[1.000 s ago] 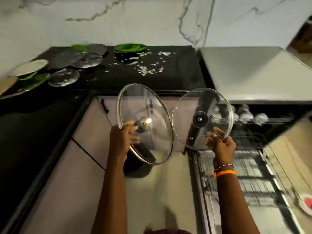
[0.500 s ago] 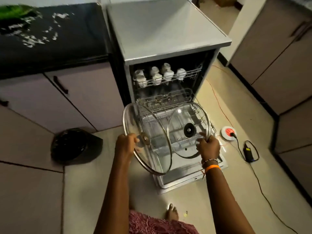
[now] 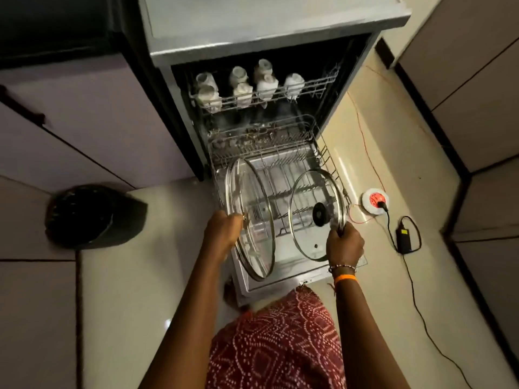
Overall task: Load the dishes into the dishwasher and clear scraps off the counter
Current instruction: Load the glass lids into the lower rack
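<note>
Lids of glass stand upright over the dishwasher's lower rack (image 3: 323, 153). Left hand (image 3: 224, 231) grips the larger lid (image 3: 250, 217) by its rim; right hand (image 3: 344, 244) grips the smaller lid (image 3: 314, 214).

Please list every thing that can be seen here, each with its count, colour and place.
glass lids: 2, clear with metal rims; larger on the left, smaller with black knob on the right, both above the lower rack
lower rack: 1, metal wire, pulled out
upper rack: 1, metal wire, inside the dishwasher
cups: about seven, whitish, in the upper rack
dishwasher: 1, grey, open
bin: 1, black, on the floor at left
socket: 1, white and red, on the floor
adapter: 1, black, on the floor
left hand: holds the larger lid
right hand: holds the smaller lid
</note>
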Action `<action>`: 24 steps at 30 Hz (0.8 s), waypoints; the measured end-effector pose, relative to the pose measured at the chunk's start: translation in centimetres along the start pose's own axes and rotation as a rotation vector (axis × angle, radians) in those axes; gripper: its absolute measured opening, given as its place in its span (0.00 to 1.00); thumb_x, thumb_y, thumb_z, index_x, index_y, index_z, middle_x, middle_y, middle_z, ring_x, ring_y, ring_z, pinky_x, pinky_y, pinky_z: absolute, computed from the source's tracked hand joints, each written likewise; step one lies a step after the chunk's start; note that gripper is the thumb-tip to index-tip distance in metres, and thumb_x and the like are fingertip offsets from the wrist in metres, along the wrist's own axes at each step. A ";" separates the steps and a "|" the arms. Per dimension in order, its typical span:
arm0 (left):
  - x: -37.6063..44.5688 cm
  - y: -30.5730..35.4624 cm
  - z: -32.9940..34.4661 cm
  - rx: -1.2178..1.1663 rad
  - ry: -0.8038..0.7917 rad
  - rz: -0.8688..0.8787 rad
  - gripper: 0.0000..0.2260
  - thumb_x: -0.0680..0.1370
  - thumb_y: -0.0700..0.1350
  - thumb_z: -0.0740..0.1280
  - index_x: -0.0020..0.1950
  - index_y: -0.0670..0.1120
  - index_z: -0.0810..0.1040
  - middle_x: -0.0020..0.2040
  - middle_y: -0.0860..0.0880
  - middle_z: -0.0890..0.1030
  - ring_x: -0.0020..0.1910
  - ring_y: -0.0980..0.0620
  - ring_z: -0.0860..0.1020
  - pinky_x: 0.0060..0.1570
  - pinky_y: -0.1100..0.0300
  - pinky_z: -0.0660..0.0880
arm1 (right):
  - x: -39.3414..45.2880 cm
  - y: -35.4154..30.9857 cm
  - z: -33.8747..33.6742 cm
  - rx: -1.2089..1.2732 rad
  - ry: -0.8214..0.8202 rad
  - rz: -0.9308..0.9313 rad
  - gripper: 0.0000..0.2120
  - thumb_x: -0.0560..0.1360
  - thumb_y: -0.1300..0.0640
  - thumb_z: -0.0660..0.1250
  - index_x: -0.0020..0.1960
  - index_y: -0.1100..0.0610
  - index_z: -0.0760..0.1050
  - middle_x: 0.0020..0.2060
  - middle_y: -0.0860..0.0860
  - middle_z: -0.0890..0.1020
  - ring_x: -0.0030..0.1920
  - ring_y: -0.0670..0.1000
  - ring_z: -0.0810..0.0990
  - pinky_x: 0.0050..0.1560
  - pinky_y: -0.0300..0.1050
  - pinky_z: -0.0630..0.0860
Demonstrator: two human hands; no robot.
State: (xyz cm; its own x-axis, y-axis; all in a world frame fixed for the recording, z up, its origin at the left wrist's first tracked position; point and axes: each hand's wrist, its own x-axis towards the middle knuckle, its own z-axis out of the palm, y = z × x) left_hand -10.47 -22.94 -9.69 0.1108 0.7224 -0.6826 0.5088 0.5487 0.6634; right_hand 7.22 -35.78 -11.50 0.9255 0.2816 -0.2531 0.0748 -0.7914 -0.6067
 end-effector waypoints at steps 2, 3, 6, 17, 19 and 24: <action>1.3 -0.1 1.2 -0.012 0.031 -0.030 0.20 0.57 0.53 0.59 0.38 0.38 0.74 0.40 0.32 0.79 0.36 0.37 0.77 0.41 0.42 0.76 | 1.9 0.1 0.9 -0.050 -0.016 -0.002 0.08 0.75 0.63 0.62 0.46 0.67 0.77 0.43 0.67 0.80 0.48 0.67 0.77 0.45 0.51 0.71; 1.9 -0.4 1.9 -0.026 0.042 -0.054 0.22 0.57 0.54 0.59 0.40 0.38 0.75 0.44 0.32 0.80 0.40 0.33 0.79 0.40 0.45 0.75 | 3.0 0.2 1.4 -0.068 -0.032 -0.002 0.08 0.75 0.63 0.62 0.47 0.67 0.77 0.44 0.67 0.81 0.48 0.67 0.77 0.45 0.51 0.71; 4.1 -0.6 4.1 -0.027 0.076 -0.100 0.23 0.59 0.53 0.60 0.44 0.38 0.76 0.46 0.34 0.80 0.46 0.33 0.79 0.44 0.46 0.76 | 6.8 0.3 3.4 -0.119 -0.079 -0.006 0.08 0.75 0.63 0.62 0.45 0.68 0.75 0.45 0.67 0.80 0.48 0.66 0.77 0.46 0.50 0.71; 10.2 -1.4 10.7 -0.158 0.167 -0.184 0.08 0.61 0.45 0.60 0.38 0.50 0.75 0.34 0.47 0.76 0.37 0.44 0.74 0.51 0.41 0.76 | 17.1 1.9 12.5 -0.358 -0.233 -0.170 0.10 0.75 0.62 0.60 0.52 0.67 0.75 0.50 0.66 0.80 0.53 0.64 0.77 0.50 0.51 0.71; 10.6 -1.4 11.2 -0.162 0.178 -0.201 0.08 0.61 0.44 0.60 0.37 0.51 0.74 0.36 0.48 0.78 0.40 0.41 0.78 0.52 0.39 0.77 | 17.9 2.3 13.6 -0.358 -0.249 -0.197 0.10 0.75 0.62 0.60 0.51 0.66 0.75 0.49 0.66 0.80 0.53 0.65 0.77 0.50 0.51 0.71; 11.3 -2.3 12.1 -0.255 0.191 -0.206 0.09 0.67 0.41 0.61 0.45 0.49 0.75 0.38 0.48 0.78 0.43 0.41 0.79 0.48 0.48 0.79 | 18.6 3.3 16.2 -0.403 -0.264 -0.257 0.11 0.76 0.61 0.60 0.54 0.63 0.75 0.49 0.64 0.81 0.52 0.64 0.78 0.47 0.49 0.72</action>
State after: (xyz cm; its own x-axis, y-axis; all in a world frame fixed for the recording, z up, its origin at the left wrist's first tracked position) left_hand -0.04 -21.16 -22.68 -0.1454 0.6379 -0.7562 0.2722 0.7607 0.5893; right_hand 18.72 -24.38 -30.41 0.7380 0.5791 -0.3465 0.4710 -0.8097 -0.3502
